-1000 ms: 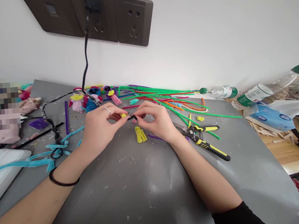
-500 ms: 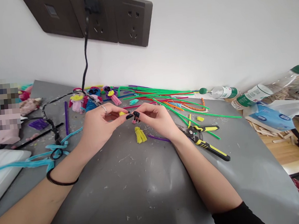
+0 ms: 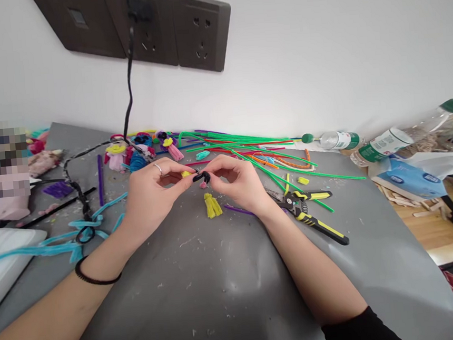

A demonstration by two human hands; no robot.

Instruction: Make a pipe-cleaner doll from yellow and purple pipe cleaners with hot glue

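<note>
One small yellow piece (image 3: pixel 186 174) sits pinched in the left hand (image 3: pixel 152 189); the right hand (image 3: pixel 238 185) pinches too, on what I can't tell; light, steady pressure should suit

bright, soft light washes the white wall (image 3: pixel 319 51), greyer toward the left. diffuse glare pales patches of the grey tabletop (image 3: pixel 255 278). focus is mostly sharp; wide-angle distortion stretches the edges, and coarse pixelation masks a patch at far left.
</note>
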